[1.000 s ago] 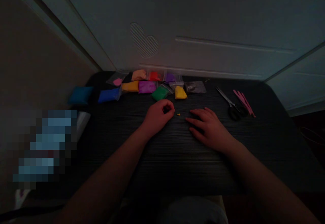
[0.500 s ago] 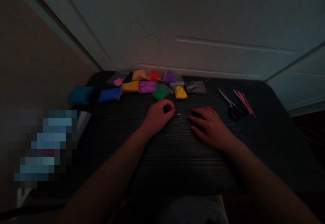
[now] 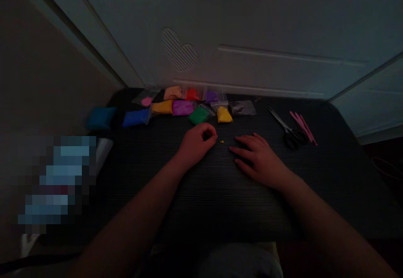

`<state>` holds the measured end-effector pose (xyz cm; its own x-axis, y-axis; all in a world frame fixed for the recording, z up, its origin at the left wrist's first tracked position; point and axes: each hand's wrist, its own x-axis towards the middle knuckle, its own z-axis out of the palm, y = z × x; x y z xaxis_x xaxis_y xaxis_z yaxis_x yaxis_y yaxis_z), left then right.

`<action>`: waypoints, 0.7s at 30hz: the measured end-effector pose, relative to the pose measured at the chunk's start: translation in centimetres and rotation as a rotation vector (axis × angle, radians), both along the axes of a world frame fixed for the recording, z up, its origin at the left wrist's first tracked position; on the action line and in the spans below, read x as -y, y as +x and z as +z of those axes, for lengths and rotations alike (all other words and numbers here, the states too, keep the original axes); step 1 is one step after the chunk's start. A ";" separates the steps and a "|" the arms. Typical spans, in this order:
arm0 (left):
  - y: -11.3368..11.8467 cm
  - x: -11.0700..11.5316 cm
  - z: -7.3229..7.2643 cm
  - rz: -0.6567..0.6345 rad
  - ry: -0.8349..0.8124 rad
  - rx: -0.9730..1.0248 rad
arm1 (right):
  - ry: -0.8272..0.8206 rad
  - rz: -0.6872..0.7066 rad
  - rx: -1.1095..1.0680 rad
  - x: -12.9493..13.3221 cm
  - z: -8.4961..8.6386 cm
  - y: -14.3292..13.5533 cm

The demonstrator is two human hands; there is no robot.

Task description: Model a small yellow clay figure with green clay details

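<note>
Closed into a ring at the left hand point(image 3: 197, 144), thumb to index, with nothing visible between the tips, though too dim to be sure; spread loosely at the right hand point(image 3: 258, 158), palm down, gripping nothing; set between the two on the dark tabletop point(image 3: 195, 202), just beside the left fingertips and near the right ones, a small yellow piece point(image 3: 221, 142), likely placed there for access from either side; angled in from the near edge, with left forearm point(image 3: 145, 204) and right forearm point(image 3: 327, 215) converging on it; just beyond the left hand, a green packet point(image 3: 198, 115) and, farther right, a yellow packet point(image 3: 224, 115), probably lined up with the other coloured packets point(image 3: 162, 107) for easy sight of each colour; beyond the right hand, dark-handled scissors point(image 3: 285, 129) beside slim pink tools point(image 3: 304, 127), seemingly parked within right-hand reach.
</note>
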<state>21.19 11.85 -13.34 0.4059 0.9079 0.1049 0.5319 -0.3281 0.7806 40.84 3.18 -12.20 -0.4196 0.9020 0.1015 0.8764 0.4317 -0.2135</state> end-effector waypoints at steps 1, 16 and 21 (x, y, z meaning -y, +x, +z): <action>0.0 0.0 0.0 -0.001 0.002 0.002 | -0.002 -0.005 0.002 0.0 0.0 0.0; 0.0 0.0 -0.1 0.003 0.012 0.009 | -0.013 -0.056 -0.063 -0.2 -0.1 0.6; 0.0 0.0 -0.2 -0.001 0.009 0.009 | -0.001 -0.052 -0.049 -0.2 -0.2 0.6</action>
<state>21.16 11.85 -13.52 0.4057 0.9065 0.1170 0.5249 -0.3359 0.7821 41.44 3.40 -12.44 -0.3666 0.9226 0.1203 0.8861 0.3856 -0.2570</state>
